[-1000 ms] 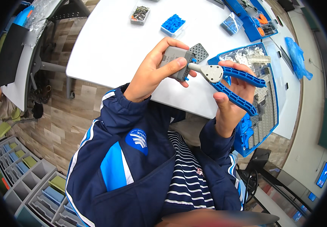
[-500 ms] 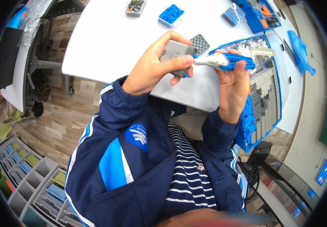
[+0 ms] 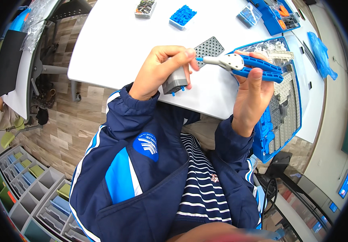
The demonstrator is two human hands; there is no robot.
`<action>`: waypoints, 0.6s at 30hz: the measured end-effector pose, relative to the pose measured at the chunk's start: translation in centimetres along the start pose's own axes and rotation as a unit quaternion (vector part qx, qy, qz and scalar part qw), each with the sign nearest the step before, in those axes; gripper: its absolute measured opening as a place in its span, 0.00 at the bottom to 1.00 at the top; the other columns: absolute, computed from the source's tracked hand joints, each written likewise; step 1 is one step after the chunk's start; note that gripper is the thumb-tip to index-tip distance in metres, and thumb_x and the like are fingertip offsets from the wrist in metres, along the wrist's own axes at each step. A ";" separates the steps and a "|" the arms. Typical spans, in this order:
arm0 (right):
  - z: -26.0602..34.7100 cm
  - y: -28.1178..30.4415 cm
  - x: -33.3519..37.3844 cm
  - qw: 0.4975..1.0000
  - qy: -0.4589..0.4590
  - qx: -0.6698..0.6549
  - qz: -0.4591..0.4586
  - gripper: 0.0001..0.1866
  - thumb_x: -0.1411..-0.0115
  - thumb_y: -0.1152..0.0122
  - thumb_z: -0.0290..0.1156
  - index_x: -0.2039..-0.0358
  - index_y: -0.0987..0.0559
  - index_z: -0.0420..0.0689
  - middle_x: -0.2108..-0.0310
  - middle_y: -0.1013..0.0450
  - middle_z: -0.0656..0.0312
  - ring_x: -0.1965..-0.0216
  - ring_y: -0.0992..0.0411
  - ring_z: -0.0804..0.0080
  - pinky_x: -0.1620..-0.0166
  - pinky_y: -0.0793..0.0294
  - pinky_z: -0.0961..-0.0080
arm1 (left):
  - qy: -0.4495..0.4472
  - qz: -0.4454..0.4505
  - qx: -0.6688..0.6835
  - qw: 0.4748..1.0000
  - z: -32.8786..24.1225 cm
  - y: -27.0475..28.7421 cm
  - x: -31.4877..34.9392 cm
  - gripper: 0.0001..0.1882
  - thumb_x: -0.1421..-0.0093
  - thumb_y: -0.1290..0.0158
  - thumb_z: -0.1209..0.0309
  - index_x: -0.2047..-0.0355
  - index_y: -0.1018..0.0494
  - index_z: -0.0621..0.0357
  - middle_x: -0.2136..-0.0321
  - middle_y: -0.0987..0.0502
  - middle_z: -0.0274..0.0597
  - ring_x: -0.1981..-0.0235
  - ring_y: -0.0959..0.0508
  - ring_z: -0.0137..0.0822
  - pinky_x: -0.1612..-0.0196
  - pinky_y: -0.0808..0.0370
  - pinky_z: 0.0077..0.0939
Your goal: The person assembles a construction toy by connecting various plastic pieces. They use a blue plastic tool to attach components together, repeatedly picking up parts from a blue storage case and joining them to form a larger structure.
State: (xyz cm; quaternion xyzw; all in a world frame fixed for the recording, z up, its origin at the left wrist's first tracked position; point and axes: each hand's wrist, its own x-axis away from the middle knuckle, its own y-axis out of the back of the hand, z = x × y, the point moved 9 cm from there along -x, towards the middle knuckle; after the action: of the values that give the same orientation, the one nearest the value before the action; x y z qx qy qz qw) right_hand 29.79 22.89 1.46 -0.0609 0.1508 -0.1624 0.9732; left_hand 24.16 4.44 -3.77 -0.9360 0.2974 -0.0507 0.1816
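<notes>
The left hand is curled around a gray block, its thumb and forefinger brought together above the block. The right hand holds a pair of blue-handled pliers, the handles squeezed to a narrow gap between fingers and thumb. The pliers lie in the air between the two hands, their long axis running across from left to right with a slight drop toward the right palm. Their gray nose points at the left thumb, where a small blue piece shows at the tip; whether the left fingers grip it I cannot tell. The block hangs below the left fingers, tilted, its end with blue pegs facing down toward the person. Just beyond the left fingertips, a dark gray perforated plate rests on the table. Right of the right hand stands a blue case of parts.
</notes>
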 end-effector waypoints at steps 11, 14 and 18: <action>-0.1 -0.3 1.1 0.998 -0.002 -0.052 0.022 0.33 0.45 0.24 0.26 0.43 0.33 0.36 0.48 0.26 0.45 0.48 0.27 0.66 0.45 0.23 0.71 | -0.012 -0.027 -0.117 0.993 -1.3 0.9 -0.8 0.14 0.31 0.46 0.63 0.63 0.21 0.64 0.75 0.22 0.35 0.75 0.24 0.21 0.76 0.26 0.16; 0.6 0.6 1.2 0.997 0.047 -0.068 -0.003 0.37 0.46 0.23 0.26 0.41 0.36 0.36 0.46 0.29 0.45 0.46 0.28 0.65 0.46 0.21 0.70 | -0.076 -0.106 -0.190 0.973 -3.3 3.6 -2.6 0.14 0.32 0.44 0.63 0.65 0.21 0.62 0.75 0.21 0.34 0.75 0.24 0.21 0.74 0.27 0.16; 0.3 0.7 1.7 0.995 0.054 -0.087 -0.003 0.38 0.47 0.22 0.26 0.41 0.36 0.36 0.47 0.30 0.46 0.44 0.30 0.63 0.45 0.19 0.65 | -0.144 -0.248 -0.514 0.808 -4.9 6.1 -5.7 0.14 0.37 0.40 0.57 0.63 0.17 0.55 0.77 0.19 0.32 0.76 0.22 0.22 0.72 0.29 0.20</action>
State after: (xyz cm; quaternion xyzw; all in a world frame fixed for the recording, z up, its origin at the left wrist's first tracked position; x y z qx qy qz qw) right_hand 31.62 23.05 1.15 -0.1373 0.2168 -0.1551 0.9540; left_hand 15.18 1.59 -1.42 -0.9310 0.0082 0.2016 -0.3043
